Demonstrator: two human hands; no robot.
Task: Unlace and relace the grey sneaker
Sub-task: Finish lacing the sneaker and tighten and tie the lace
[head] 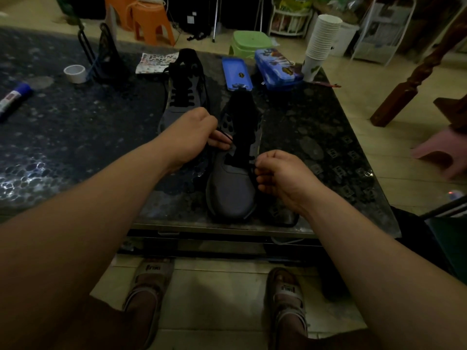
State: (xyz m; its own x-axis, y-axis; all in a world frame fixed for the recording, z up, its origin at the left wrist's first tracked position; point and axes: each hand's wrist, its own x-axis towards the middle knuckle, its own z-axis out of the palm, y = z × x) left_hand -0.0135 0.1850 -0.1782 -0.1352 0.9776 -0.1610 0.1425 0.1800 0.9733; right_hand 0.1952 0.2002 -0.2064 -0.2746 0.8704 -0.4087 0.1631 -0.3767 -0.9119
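While the grey sneaker [231,188] lies toe-first near the table [316,137] edge, the left hand [194,132] pinches the black lace [226,136]. The right hand [280,173] is curled at the lowest eyelets, possibly on the other end; dimness prevents certainty. Draw both ends evenly, untwisted, eyelet by eyelet. Count: two shoes, including a second sneaker [185,97] behind; two hands.

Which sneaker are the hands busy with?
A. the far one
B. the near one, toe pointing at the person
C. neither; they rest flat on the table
B: the left hand and right hand both pinch the lace at the near sneaker; the far sneaker lies untouched.
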